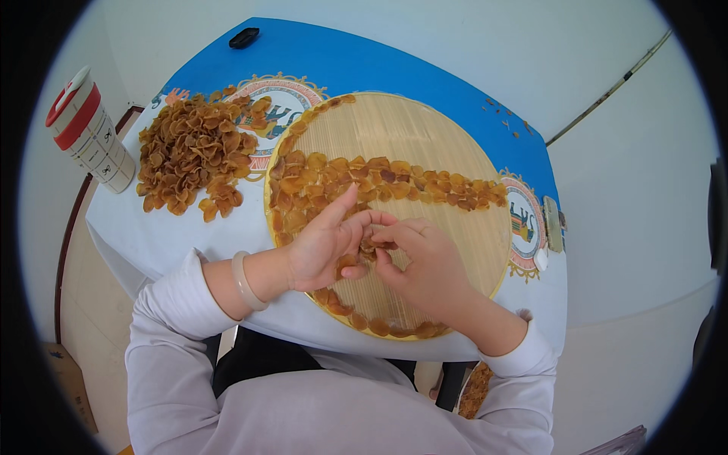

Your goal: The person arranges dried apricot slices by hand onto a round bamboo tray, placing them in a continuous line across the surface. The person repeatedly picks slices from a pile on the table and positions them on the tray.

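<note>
My left hand [333,242] is turned palm up over a round woven bamboo tray [455,244], a pale bangle at its wrist. Its curled fingers hold a few brown, translucent dried slices [346,263], while the thumb points away from me. Fingers of my right hand [426,264] meet it from the right, pinching at small slices [372,247] between the two hands; how many is hidden. Overlapping slices [392,176] form a band across the tray. More slices [364,321] line its near edge and left rim.
A heap of loose slices [190,151] lies left of the tray, beside a white tumbler with a red lid band [91,133]. On the table's blue far part [398,68] sits a small black object [244,38]. A phone-like object [551,224] rests at the right edge.
</note>
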`<state>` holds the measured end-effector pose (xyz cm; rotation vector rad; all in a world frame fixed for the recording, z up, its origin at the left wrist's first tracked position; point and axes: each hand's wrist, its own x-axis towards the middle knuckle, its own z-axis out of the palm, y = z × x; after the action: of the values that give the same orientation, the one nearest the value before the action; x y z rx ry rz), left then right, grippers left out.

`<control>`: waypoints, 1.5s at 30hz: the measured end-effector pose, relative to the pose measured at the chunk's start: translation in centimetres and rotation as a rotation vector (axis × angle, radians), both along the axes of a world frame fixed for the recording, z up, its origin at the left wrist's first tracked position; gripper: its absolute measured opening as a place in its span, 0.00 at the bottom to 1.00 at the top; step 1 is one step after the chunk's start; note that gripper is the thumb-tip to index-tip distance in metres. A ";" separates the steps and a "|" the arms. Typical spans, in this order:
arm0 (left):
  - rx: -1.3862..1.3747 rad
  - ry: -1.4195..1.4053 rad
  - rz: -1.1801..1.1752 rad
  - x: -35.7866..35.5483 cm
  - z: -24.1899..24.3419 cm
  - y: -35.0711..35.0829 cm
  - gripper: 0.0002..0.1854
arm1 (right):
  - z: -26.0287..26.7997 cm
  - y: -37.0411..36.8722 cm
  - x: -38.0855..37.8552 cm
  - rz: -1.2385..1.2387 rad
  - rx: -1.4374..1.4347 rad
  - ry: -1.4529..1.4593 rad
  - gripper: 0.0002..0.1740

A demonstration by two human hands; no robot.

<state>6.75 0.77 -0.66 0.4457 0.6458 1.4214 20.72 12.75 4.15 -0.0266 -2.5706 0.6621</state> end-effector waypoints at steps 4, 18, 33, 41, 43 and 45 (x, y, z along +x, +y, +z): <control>-0.025 0.021 0.006 0.2 0.4 -0.1 0.43 | 0.5 0.3 0.0 0.034 -0.015 -0.065 0.10; -0.071 -0.019 -0.061 -0.4 0.2 0.1 0.40 | 1.4 3.5 3.0 -0.064 -0.456 -0.175 0.11; -0.071 -0.190 -0.034 -0.3 0.4 0.2 0.34 | -3.3 17.5 9.9 -0.686 -0.809 -0.238 0.10; -0.063 -0.184 -0.042 -0.4 0.3 0.1 0.33 | -6.9 21.5 9.3 -0.867 -0.437 -0.157 0.13; -0.069 -0.188 -0.046 -0.5 0.2 0.1 0.32 | -6.7 21.1 9.1 -0.897 -0.368 -0.151 0.13; -0.056 -0.195 -0.063 -0.5 0.1 0.2 0.32 | -6.1 20.6 9.1 -0.918 -0.315 -0.102 0.12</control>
<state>6.22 0.94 -0.56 0.2765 0.5087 1.3639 29.83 33.31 -1.95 -1.2687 -2.1561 0.6711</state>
